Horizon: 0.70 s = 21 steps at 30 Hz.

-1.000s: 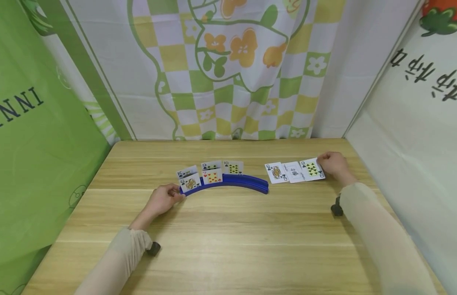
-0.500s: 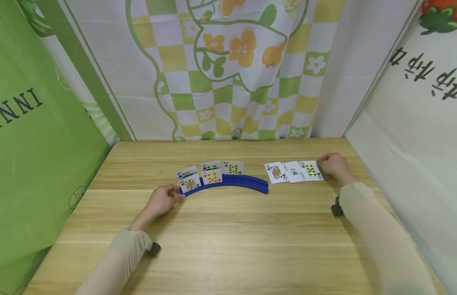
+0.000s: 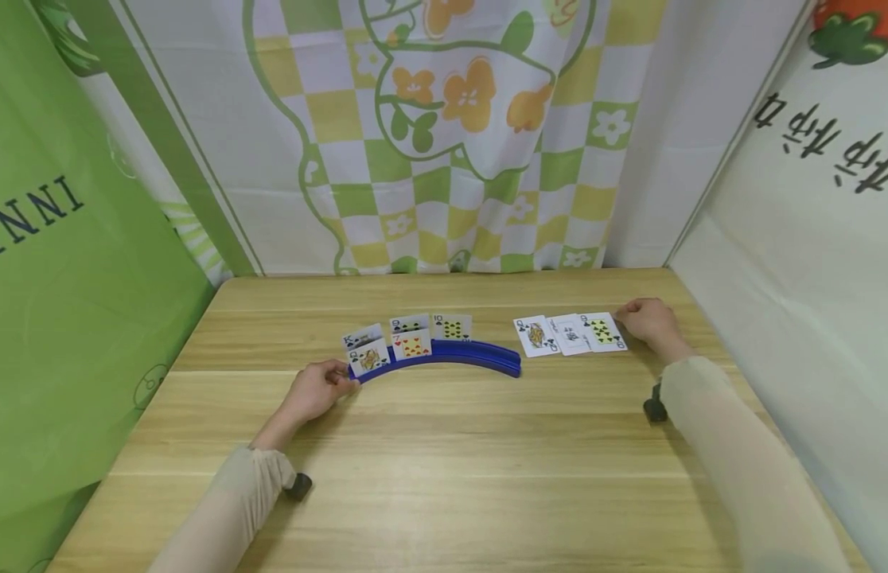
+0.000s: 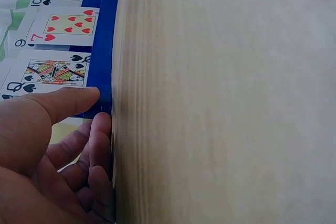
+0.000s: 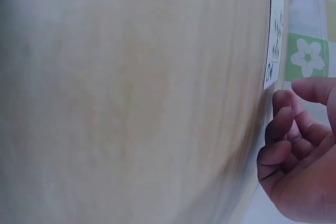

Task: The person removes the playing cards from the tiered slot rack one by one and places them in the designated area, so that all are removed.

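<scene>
left hand (image 3: 317, 390) pinches the left end of the blue card rack (image 3: 473, 352): thumb on the front face, index against the end, other fingers curled below. rack sits on the wooden table (image 3: 444, 469), arc bulging away from the person, right half bare.

5 cards stand in the rack. queen of spades (image 3: 369, 357) in front at the left end, king (image 3: 361, 336) behind it. next pair: 7 of hearts (image 3: 412, 344) in front, black 9 (image 3: 410, 321) behind. 10 of spades (image 3: 453, 328) stands alone right of those, in the back slot.

right hand (image 3: 650, 322): fingers loosely curled, small gap between thumb and index, nothing pinched. tips at the right edge of the black number card (image 3: 605, 332); can't tell if they touch. that card lies flat, 3rd in a row of 3: face card (image 3: 536, 336) on the left, pale card (image 3: 571, 334) in the middle. row is right of the rack, apart from it.

patterned curtain (image 3: 473, 199) hangs behind the table.
</scene>
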### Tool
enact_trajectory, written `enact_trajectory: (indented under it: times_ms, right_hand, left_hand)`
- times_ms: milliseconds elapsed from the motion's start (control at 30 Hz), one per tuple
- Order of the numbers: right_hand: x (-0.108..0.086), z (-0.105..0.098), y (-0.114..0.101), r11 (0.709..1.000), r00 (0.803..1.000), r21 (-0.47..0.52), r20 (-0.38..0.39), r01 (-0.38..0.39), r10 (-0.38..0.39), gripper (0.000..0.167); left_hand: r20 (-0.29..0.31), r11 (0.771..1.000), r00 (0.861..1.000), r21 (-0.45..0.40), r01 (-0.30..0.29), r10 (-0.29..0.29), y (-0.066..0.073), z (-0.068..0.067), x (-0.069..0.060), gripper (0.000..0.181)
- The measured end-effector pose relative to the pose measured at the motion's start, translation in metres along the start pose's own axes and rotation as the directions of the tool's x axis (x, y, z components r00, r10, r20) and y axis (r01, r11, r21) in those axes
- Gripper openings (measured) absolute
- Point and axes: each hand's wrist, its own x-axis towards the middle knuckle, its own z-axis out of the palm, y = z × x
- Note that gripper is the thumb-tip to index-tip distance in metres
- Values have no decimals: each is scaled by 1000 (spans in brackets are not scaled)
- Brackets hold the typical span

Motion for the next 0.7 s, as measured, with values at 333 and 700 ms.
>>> enact_trajectory:
  times_ms: [333, 700]
  right_hand:
    - [-2, 6, -1, 995, 1000, 96, 1, -9, 9, 41]
    - [-5, 7, -8, 978, 999, 205, 11, -33, 31, 38]
  left_hand:
    - [-11, 1000, 1000, -1, 6, -6, -1, 1, 0, 36]
    - [-3, 1000, 1000, -6, 14, -14, 1, 0, 1, 40]
